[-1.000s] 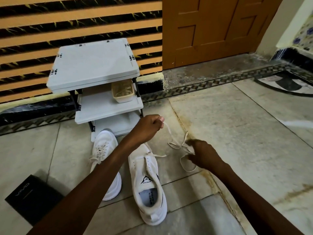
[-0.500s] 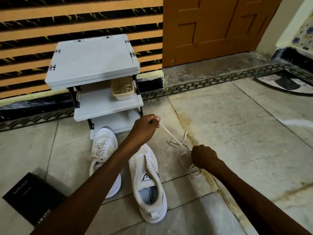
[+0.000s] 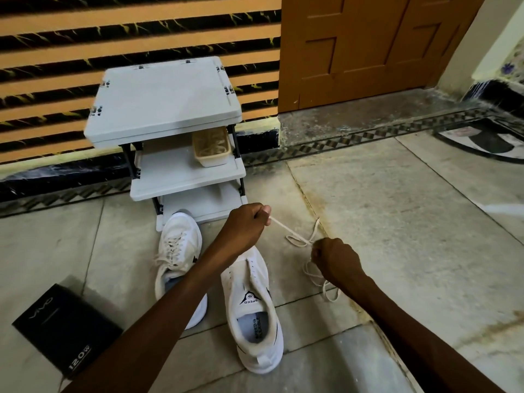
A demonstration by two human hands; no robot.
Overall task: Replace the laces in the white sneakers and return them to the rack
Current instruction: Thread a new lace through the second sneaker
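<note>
Two white sneakers stand on the floor in front of the white rack [image 3: 170, 109]. The left sneaker [image 3: 178, 251] still carries its laces. The right sneaker [image 3: 255, 313] has no lace in its eyelets. A cream lace [image 3: 297, 239] stretches between my hands. My left hand [image 3: 246, 225] pinches one end above the right sneaker's toe. My right hand [image 3: 334, 259] grips the lace further along, to the right of that sneaker. The rest of the lace lies in loops on the floor around my right hand.
A beige tray [image 3: 212, 148] holding laces sits on the rack's middle shelf. A black box [image 3: 65, 321] lies on the floor at lower left. A wooden door [image 3: 368, 46] and a raised stone step stand behind, with a striped wall left of the door.
My right hand has closed on the lace and drawn back toward me, so the lace is now taut between my hands. My left hand has kept its pinch.
</note>
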